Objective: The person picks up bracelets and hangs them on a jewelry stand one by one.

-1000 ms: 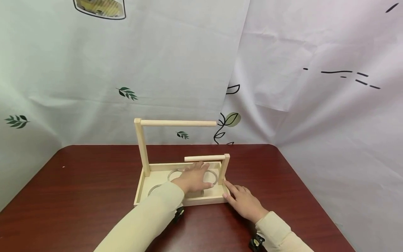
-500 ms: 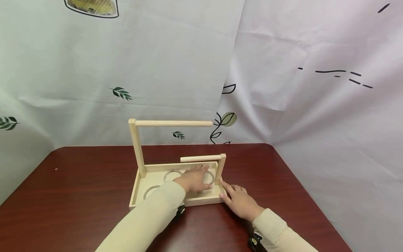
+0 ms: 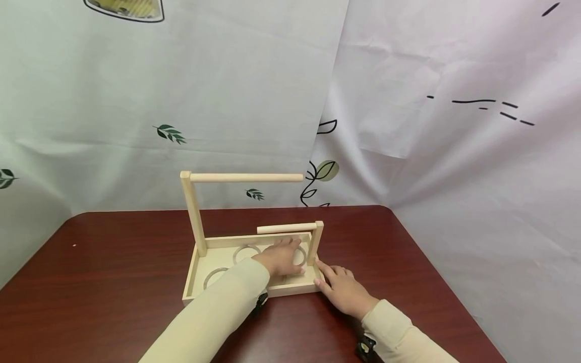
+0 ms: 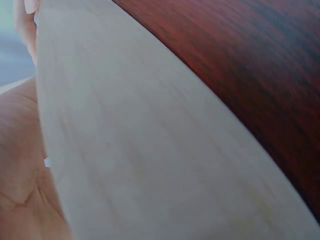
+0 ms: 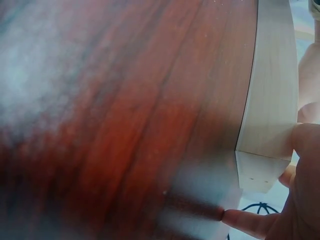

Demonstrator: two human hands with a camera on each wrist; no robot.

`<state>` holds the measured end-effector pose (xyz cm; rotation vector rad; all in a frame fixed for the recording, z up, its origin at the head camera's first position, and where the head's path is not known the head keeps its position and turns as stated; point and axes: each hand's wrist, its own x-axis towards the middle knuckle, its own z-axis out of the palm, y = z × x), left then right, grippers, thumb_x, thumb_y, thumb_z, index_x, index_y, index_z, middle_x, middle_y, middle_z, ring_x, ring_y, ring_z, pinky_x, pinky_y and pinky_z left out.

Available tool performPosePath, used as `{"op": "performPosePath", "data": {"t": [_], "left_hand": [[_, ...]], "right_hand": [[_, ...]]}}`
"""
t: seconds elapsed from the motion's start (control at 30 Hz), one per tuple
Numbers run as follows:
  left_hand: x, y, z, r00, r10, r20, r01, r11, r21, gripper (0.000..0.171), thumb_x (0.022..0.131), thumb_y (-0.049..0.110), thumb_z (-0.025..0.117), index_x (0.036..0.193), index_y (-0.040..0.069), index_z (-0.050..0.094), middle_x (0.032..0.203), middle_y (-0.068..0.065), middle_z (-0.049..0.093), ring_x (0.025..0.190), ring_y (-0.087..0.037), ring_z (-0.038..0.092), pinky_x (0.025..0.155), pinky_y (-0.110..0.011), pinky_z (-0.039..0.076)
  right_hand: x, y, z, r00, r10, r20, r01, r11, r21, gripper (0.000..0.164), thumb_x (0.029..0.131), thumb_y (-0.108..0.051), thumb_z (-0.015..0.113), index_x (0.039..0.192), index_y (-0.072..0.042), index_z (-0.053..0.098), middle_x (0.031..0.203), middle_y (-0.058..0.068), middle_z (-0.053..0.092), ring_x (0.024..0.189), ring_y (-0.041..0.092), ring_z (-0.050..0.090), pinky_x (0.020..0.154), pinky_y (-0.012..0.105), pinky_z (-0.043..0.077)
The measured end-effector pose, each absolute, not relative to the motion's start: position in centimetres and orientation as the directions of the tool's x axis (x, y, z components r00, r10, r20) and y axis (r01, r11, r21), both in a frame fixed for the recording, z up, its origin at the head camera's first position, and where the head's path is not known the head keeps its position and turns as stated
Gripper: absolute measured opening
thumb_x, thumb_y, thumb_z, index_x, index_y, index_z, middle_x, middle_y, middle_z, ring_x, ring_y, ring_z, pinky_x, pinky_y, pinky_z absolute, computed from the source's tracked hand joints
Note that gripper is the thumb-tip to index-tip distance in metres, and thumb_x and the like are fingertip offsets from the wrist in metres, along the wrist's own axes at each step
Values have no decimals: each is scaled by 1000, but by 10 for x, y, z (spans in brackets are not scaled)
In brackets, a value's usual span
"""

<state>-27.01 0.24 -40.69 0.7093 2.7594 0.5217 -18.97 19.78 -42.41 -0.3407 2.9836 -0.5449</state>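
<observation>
A pale wooden tray (image 3: 290,290) stands on the table, with a tall post and bar (image 3: 245,177) at its left and a shorter post and bar (image 3: 286,228) at its right. My left hand (image 3: 282,258) reaches into the tray over the front wall, fingers spread low over its floor. Thin pale rings lie flat inside: one at the back (image 3: 247,246), one at front left (image 3: 218,269), partly behind the sleeve, and one at right (image 3: 305,257), partly under the hand. My right hand (image 3: 348,293) touches the tray's right end with extended fingers; in the right wrist view its fingertips meet the tray corner (image 5: 260,172).
The dark red wooden table (image 3: 113,282) extends on both sides of the tray. A white cloth backdrop (image 3: 245,91) with leaf prints hangs behind the table and along its right side. Black devices sit at both wrists, the right one (image 3: 365,348) showing more.
The head view has turned slightly right, so tray and backdrop appear further left. My left hand has shifted a little right relative to the tray. The right hand keeps its place at the tray's end.
</observation>
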Motion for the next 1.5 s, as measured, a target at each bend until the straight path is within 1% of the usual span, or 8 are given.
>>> {"op": "performPosePath", "data": {"t": [0.23,0.4,0.57,0.9,1.07,1.3,1.43,1.5], "left_hand": [[-274,2,-411,-838,526,-144,440,808,392,89,80,44,76,150,9,35,153,-18,32,141,-40,26,113,-47,27],[-276,3,-412,-835,535,-130,459,806,373,90,77,43,79,148,7,37,152,-17,34,141,-36,30,112,-44,29],[-278,4,-412,-831,544,-115,472,799,373,93,73,36,84,148,6,37,150,-18,36,139,-33,32,110,-42,32],[-277,5,-409,-846,524,-97,457,807,374,88,70,28,86,144,7,43,142,-19,43,131,-34,40,104,-43,39],[-276,5,-409,-853,514,-89,443,804,397,86,68,24,87,141,7,46,139,-18,46,129,-33,41,103,-42,39],[-278,7,-411,-865,495,-88,411,798,441,90,65,20,89,142,5,45,136,-18,48,129,-33,41,105,-41,38],[-279,7,-411,-865,498,-69,419,791,446,89,65,17,89,142,3,45,135,-21,47,128,-34,41,104,-42,39],[-279,8,-411,-863,502,-59,429,789,440,88,65,16,89,141,2,46,133,-21,48,124,-33,43,103,-42,40]], "right_hand": [[-189,197,-425,-971,-234,-42,-205,914,-349,55,100,-46,46,148,-21,41,133,23,50,124,48,44,93,60,41],[-188,197,-425,-971,-235,-38,-208,913,-352,55,100,-45,47,148,-20,42,133,23,50,123,49,44,93,61,41],[-187,197,-426,-973,-225,-40,-198,917,-347,54,100,-45,47,148,-21,41,133,22,50,123,48,44,94,60,41],[-186,198,-426,-975,-221,-38,-193,915,-355,55,99,-46,48,148,-23,41,133,22,50,123,48,44,92,61,42],[-186,197,-426,-974,-225,-41,-196,913,-358,55,99,-46,47,149,-23,40,134,22,50,123,47,44,93,60,41],[-186,197,-428,-972,-233,-25,-209,912,-352,54,100,-46,46,148,-22,41,133,21,50,123,46,44,93,59,42],[-186,198,-428,-973,-231,-25,-207,914,-350,55,100,-47,45,148,-22,40,134,21,50,124,46,44,93,59,42],[-187,198,-427,-973,-228,-26,-205,913,-352,55,99,-47,46,148,-22,40,134,21,50,124,46,44,93,60,42]]}}
